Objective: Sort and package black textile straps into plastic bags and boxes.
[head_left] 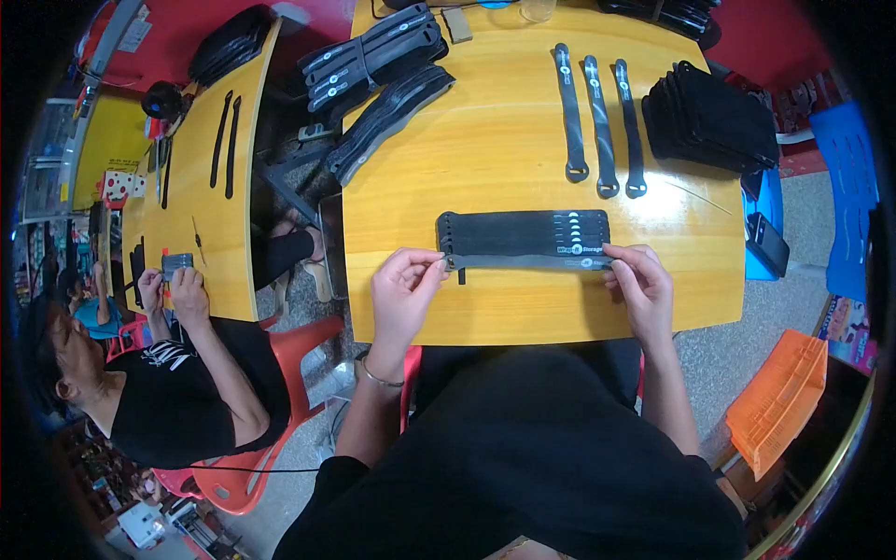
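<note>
Mid-frame, the left hand (408, 285) and right hand (642, 283) pinch both ends of a grey strap (523, 262), seemingly for straightness along the black stack (499, 233); the right pinch shows less clearly.

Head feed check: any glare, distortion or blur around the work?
Head view: bright glare on the yellow table, near the lower end of the rightmost loose strap; head view: fisheye bends the table's edges, corners go black; head view: the gray strap between left hand and right hand looks fairly sharp.
</note>
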Tool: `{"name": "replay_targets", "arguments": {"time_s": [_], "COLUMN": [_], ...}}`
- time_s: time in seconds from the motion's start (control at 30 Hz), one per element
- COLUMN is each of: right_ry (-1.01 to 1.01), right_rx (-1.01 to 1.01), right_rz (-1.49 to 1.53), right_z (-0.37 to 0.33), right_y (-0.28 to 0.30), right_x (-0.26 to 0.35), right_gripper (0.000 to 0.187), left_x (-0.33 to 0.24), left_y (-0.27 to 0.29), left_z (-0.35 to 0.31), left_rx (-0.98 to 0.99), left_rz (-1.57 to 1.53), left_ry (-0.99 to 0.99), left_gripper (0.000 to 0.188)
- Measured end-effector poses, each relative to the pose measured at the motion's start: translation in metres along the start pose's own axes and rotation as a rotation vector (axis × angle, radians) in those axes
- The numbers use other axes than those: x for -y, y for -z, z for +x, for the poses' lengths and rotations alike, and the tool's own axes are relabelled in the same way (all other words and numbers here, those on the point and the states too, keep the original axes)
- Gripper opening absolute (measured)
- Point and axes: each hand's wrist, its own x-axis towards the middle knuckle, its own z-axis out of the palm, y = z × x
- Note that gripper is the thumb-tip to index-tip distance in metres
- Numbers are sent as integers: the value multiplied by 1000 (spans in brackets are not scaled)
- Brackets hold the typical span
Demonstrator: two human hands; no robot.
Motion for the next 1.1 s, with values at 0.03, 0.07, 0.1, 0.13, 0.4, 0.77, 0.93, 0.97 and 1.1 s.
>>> {"name": "replay_targets", "arguments": {"time_s": [0.03, 0.07, 0.1, 0.13, 0.4, 0.77, 0.93, 0.97, 1.1], "right_ry": [40, 80, 79, 25, -62, -51, -62, -57, -33], "right_rx": [10, 21, 22, -1, -78, -101, -107, -106, -113], "right_rz": [-36, -71, -72, -5, 99, 114, 81, 81, 62], "right_z": [1, 1, 1, 1, 4, 9, 10, 9, 9], "right_y": [0, 0, -1, -2, -5, -6, -7, -7, -7], "right_x": [-1, -3, -4, -5, -6, -8, -9, -10, -11], "right_gripper": [15, 15, 15, 14, 15, 26, 28, 28, 28], "left_x": [-1, 0, 0, 1, 10, 10, 11, 11, 11], "left_y": [0, 0, -1, -1, -5, -7, -8, -8, -8], "left_z": [0, 1, 2, 2, 8, 9, 8, 8, 9], "left_rx": [-16, -16, -23, -29, -46, -72, -97, -97, -93], "left_rz": [23, 23, 12, 1, 52, 70, 77, 77, 81], "left_ry": [6, 7, 2, -4, -64, -89, -78, -78, -77], "left_gripper": [9, 9, 8, 8, 7, 6, 6, 6, 6]}}
